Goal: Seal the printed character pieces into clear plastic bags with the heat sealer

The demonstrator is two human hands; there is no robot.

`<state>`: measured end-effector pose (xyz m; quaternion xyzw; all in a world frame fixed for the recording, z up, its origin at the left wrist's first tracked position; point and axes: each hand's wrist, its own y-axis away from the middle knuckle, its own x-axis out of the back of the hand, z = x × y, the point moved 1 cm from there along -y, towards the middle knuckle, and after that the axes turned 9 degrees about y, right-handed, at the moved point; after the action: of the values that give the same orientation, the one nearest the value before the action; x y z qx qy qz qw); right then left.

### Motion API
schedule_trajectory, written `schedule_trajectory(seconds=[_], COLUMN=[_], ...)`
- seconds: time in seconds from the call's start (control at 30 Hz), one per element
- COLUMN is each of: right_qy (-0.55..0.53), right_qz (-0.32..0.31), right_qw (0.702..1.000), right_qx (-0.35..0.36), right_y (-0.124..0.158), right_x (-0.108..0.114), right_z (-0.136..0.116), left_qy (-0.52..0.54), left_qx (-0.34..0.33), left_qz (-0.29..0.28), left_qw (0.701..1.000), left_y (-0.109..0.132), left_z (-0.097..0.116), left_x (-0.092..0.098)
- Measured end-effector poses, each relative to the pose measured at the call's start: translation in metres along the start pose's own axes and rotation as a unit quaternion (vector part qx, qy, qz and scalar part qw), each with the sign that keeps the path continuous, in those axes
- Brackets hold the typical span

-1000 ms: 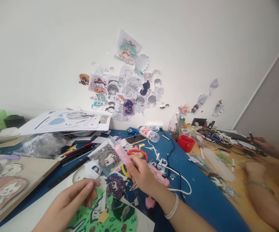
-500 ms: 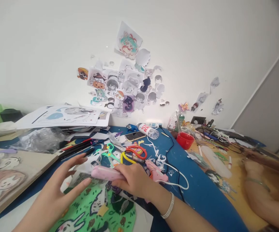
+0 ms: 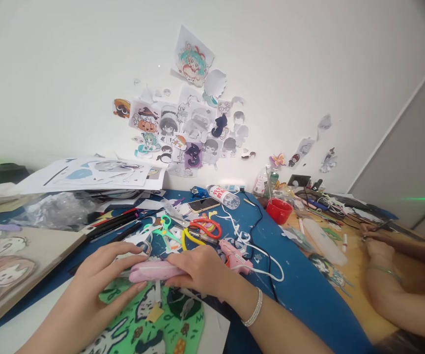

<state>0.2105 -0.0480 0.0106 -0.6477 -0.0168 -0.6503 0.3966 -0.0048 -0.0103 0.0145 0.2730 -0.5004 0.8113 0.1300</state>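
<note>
A pink, soft-looking pencil case (image 3: 155, 272) with a pale line along its edge lies across both hands. My right hand (image 3: 201, 275), wearing a bracelet, grips its right end. Around the left end closes my left hand (image 3: 105, 278), fingers above and thumb below. Under them is a green drawing (image 3: 193, 327) with a white rabbit and dark shapes, on a white sheet. Just beyond are green-handled scissors (image 3: 166, 223), a pair with red handles (image 3: 210, 227) and one with yellow handles (image 3: 190, 238). A pink glue gun (image 3: 235, 256) rests right of my right hand.
A thick board with a drawing (image 3: 9, 275) lies at left, by black pens (image 3: 112, 223) and crumpled plastic (image 3: 61, 209). Farther back are a phone (image 3: 204, 204), a water bottle (image 3: 224, 196) and a red mug (image 3: 279, 211). Cables cross the blue table. Another person's arms (image 3: 389, 285) rest at right.
My left hand has moved in from beside the pencil case and closed around its left end. The pencil case has shifted slightly left and down with my right hand.
</note>
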Motion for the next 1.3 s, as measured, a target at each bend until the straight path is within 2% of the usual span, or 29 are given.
schedule_trajectory(seconds=[0.2, 0.37, 0.53, 1.0, 1.1, 1.23, 1.3], right_qy=[0.016, 0.01, 0.046, 0.121, 0.134, 0.141, 0.145], right_qz=[-0.002, -0.013, -0.036, 0.008, 0.008, 0.007, 0.011], right_qw=[1.0, 0.999, 0.998, 0.991, 0.99, 0.989, 0.989], right_qx=[0.001, -0.042, -0.021, -0.059, -0.049, -0.035, -0.029], right_y=[0.0, 0.0, 0.002, 0.002, 0.002, 0.002, 0.002], right_x=[-0.005, 0.001, 0.004, -0.004, -0.005, -0.007, -0.009], right_z=[0.003, 0.011, 0.02, 0.009, 0.008, 0.006, 0.004], left_qy=[-0.024, -0.026, -0.04, -0.094, -0.16, -0.253, -0.268], left_qx=[-0.024, -0.049, -0.064, -0.069, -0.129, -0.243, -0.256], left_qz=[-0.012, 0.011, 0.02, 0.014, 0.012, 0.001, -0.012], left_qw=[0.999, 0.998, 0.997, 0.993, 0.979, 0.937, 0.929], left_y=[0.002, -0.001, -0.001, 0.007, 0.008, 0.008, 0.007], left_z=[-0.002, -0.001, 0.0, -0.003, -0.003, 0.003, 0.007], left_x=[-0.002, -0.002, 0.0, -0.002, -0.001, 0.001, 0.002])
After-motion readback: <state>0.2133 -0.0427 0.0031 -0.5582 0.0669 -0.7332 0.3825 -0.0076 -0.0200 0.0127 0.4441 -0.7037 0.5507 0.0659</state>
